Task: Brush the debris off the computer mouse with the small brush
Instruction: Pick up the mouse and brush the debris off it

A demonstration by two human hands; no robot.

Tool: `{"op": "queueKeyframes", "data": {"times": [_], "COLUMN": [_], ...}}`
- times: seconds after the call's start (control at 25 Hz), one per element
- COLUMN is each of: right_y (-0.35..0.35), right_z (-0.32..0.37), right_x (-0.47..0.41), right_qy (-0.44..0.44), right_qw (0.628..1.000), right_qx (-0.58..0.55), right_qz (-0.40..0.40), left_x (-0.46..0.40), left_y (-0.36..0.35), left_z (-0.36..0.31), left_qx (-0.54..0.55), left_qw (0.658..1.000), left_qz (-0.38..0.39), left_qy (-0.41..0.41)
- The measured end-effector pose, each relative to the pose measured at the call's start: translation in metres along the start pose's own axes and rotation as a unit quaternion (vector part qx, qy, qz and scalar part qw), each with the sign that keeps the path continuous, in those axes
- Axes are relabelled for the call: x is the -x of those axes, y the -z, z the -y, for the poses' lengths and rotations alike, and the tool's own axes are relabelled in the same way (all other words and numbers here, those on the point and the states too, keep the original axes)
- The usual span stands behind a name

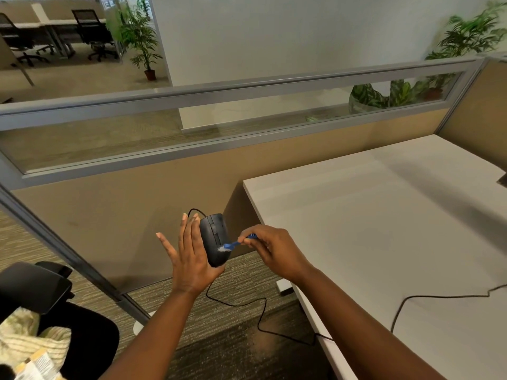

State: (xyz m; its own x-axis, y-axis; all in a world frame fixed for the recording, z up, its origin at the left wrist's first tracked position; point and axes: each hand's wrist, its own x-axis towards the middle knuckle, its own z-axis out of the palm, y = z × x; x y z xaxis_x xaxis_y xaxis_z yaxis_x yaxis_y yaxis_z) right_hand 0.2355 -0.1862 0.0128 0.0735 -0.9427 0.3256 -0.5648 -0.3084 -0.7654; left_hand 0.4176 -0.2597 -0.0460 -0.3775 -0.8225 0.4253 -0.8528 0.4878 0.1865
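Note:
A black wired computer mouse (214, 237) is held upright in the air, left of the desk, over the carpet. My left hand (189, 259) supports it from behind with the palm and thumb, fingers stretched upward. My right hand (270, 249) pinches a small blue brush (236, 244) by its handle. The brush's white bristles touch the mouse's right side near its lower half. The mouse's black cable (263, 308) loops down and runs up onto the desk.
A white desk (384, 242) fills the right side, with its edge just right of my hands. A tan cubicle partition (137, 215) with a glass strip stands behind. A black office chair (41, 292) sits at lower left. Carpet lies below the hands.

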Motion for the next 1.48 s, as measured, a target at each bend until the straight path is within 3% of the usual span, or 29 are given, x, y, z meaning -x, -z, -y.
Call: {"op": "queueKeyframes", "data": {"times": [0.16,0.32,0.48,0.64,0.76,0.88,0.96,1.12,1.32,1.48], "right_y": [0.001,-0.002,0.002,-0.003,-0.007,-0.004,-0.002,0.000,-0.006,-0.011], "right_z": [0.001,0.001,0.003,0.008,0.006,0.004,0.004,0.007,0.015,0.016], "right_x": [0.001,0.000,0.000,0.000,0.003,0.003,0.001,-0.005,-0.008,-0.008], "right_qy": [-0.007,-0.028,-0.015,0.091,0.115,0.112,0.093,0.051,0.131,0.127], "right_qw": [0.998,0.998,0.993,0.994,0.991,0.992,0.995,0.996,0.986,0.986], "right_qx": [-0.046,-0.034,-0.006,0.012,0.061,0.038,0.007,-0.051,0.089,0.111], "right_qz": [-0.052,-0.036,-0.119,-0.053,0.004,0.040,0.035,-0.049,-0.046,0.004], "left_x": [0.000,0.000,-0.001,-0.002,-0.003,-0.001,0.001,0.003,0.006,0.007], "left_y": [-0.001,0.000,0.001,0.000,0.001,0.002,0.002,0.000,-0.005,-0.007], "left_z": [0.003,0.001,0.000,-0.006,-0.007,-0.004,-0.003,-0.002,-0.003,-0.005], "left_qx": [-0.002,-0.007,-0.002,0.025,0.040,0.036,0.038,0.029,0.022,0.017], "left_qw": [1.000,1.000,1.000,0.999,0.998,0.998,0.997,0.998,0.999,0.999], "left_qz": [0.006,0.008,0.015,0.026,0.023,0.032,0.039,0.048,0.049,0.045], "left_qy": [-0.005,-0.011,-0.005,0.018,0.049,0.049,0.051,0.038,0.001,-0.003]}}
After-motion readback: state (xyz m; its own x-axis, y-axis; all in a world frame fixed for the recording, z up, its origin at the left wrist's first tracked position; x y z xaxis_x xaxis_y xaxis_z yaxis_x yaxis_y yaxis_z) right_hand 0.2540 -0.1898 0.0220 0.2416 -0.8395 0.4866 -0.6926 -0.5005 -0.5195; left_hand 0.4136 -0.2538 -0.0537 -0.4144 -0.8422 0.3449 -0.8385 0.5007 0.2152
